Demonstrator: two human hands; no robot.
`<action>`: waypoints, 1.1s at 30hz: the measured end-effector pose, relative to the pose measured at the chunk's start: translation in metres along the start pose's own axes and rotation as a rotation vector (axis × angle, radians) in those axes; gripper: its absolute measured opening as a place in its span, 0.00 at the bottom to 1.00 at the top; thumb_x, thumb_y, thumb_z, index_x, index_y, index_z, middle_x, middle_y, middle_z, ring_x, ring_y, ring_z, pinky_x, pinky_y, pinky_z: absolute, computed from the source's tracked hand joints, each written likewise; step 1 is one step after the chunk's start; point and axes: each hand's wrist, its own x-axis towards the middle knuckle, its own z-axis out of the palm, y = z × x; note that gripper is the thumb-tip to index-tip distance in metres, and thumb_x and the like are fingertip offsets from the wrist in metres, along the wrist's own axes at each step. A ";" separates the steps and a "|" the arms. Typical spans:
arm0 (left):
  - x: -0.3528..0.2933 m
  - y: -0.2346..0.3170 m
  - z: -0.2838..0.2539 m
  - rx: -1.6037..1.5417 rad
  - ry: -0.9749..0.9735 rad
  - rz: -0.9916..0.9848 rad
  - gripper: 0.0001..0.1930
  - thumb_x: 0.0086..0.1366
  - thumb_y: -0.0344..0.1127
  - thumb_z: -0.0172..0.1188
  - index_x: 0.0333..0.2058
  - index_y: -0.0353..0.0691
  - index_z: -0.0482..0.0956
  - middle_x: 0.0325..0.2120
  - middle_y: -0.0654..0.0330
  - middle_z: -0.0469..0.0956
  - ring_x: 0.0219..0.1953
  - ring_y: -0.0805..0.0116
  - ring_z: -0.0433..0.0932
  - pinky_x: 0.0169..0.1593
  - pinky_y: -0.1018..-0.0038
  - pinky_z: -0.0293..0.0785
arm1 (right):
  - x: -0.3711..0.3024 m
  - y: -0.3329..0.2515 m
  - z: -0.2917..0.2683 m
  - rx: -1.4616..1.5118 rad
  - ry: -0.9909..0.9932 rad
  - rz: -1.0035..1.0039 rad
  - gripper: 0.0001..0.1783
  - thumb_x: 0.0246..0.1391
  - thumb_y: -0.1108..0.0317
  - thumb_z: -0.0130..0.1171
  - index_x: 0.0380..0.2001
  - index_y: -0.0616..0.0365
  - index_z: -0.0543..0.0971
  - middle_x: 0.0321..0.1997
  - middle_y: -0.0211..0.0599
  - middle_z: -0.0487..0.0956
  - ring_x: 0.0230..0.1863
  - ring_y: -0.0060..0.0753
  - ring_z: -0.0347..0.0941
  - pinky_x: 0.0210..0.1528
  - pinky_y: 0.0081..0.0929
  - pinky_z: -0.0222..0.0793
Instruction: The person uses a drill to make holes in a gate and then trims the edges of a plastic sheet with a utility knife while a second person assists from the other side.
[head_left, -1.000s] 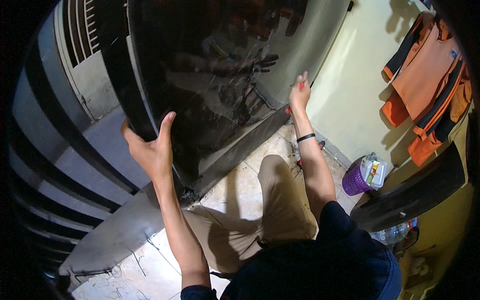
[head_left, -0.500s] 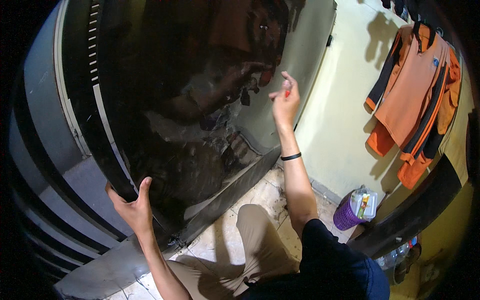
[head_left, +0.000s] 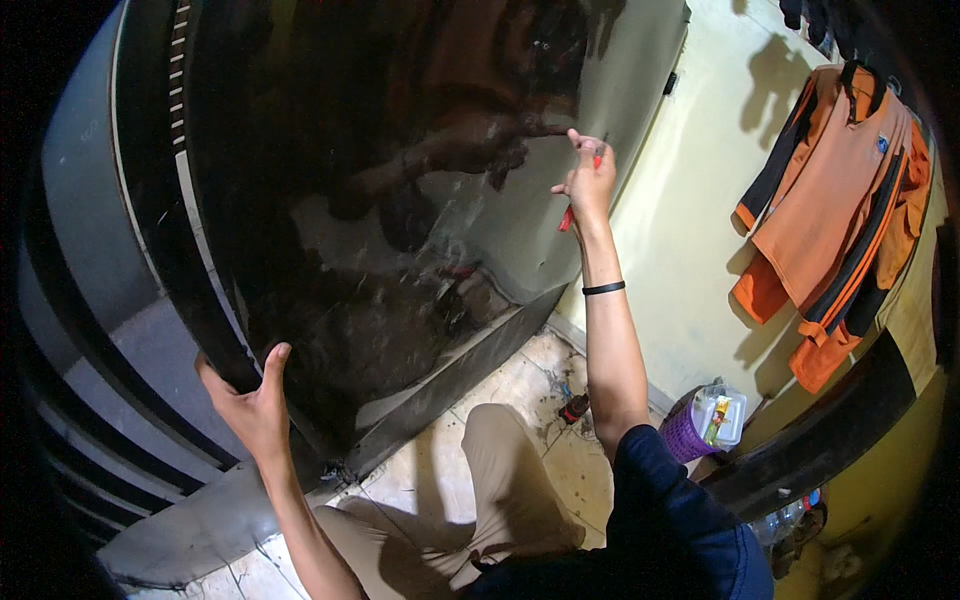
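A large dark panel [head_left: 420, 250] with a glossy, reflective surface stands in front of me. Its lower right part shows pale patches and scuffs. My left hand [head_left: 258, 400] is wrapped round a black upright bar [head_left: 222, 335] at the panel's left edge, thumb on the near side. At the panel's right edge I have my right hand [head_left: 590, 180] raised, its fingers curled round a slim red tool [head_left: 567, 219]. The red shows both below the palm and between the fingers; the tool's exact kind is not clear. I cannot tell whether the tool touches the panel.
Curved black bars [head_left: 110, 370] fan out at the left. Orange and black shirts [head_left: 820, 220] hang on the pale wall at right. A purple basket [head_left: 683, 437] with a clear container, a dark red-and-black object [head_left: 574, 408] and plastic bottles [head_left: 782, 520] are on the tiled floor.
My right hand has moved slightly to the right, and more of the red tool shows. The left hand keeps its hold on the bar. My view has shifted a little.
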 end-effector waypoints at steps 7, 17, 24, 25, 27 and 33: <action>0.005 0.017 -0.004 0.084 0.042 0.035 0.42 0.59 0.34 0.85 0.66 0.25 0.72 0.59 0.48 0.80 0.60 0.61 0.77 0.66 0.70 0.70 | -0.138 -0.051 -0.023 0.069 -0.168 0.336 0.16 0.80 0.54 0.54 0.55 0.55 0.73 0.44 0.41 0.88 0.15 0.13 0.63 0.16 0.18 0.62; 0.005 0.004 -0.004 0.105 0.003 0.040 0.48 0.52 0.50 0.88 0.62 0.26 0.73 0.51 0.35 0.83 0.54 0.35 0.84 0.57 0.54 0.80 | -0.328 -0.089 -0.056 0.166 -0.464 0.877 0.22 0.73 0.75 0.50 0.68 0.60 0.69 0.53 0.42 0.82 0.47 0.33 0.80 0.48 0.30 0.80; 0.013 -0.003 -0.022 0.149 0.062 0.081 0.49 0.51 0.52 0.87 0.61 0.25 0.72 0.50 0.37 0.79 0.51 0.35 0.81 0.54 0.53 0.80 | -0.284 -0.247 0.054 -0.318 -0.709 0.019 0.25 0.74 0.76 0.55 0.72 0.63 0.73 0.48 0.42 0.85 0.43 0.21 0.78 0.47 0.22 0.74; 0.012 -0.004 -0.019 0.136 0.044 0.087 0.48 0.51 0.53 0.87 0.60 0.25 0.72 0.48 0.37 0.79 0.49 0.35 0.81 0.52 0.53 0.80 | -0.282 -0.258 0.063 -0.393 -0.760 -0.046 0.25 0.73 0.75 0.57 0.71 0.62 0.73 0.46 0.43 0.86 0.42 0.23 0.79 0.46 0.24 0.74; 0.016 -0.007 -0.017 0.109 0.018 0.096 0.48 0.51 0.53 0.86 0.59 0.25 0.73 0.46 0.38 0.79 0.47 0.36 0.81 0.51 0.52 0.80 | -0.283 -0.266 0.079 -0.436 -0.720 -0.073 0.23 0.73 0.74 0.57 0.69 0.62 0.75 0.43 0.42 0.86 0.41 0.23 0.78 0.46 0.24 0.74; 0.016 -0.016 -0.027 0.152 -0.055 0.142 0.45 0.53 0.58 0.83 0.57 0.27 0.75 0.46 0.40 0.79 0.46 0.37 0.81 0.49 0.53 0.80 | -0.288 -0.235 0.081 -0.458 -0.833 0.101 0.20 0.74 0.61 0.65 0.59 0.64 0.80 0.39 0.32 0.85 0.42 0.20 0.79 0.47 0.23 0.73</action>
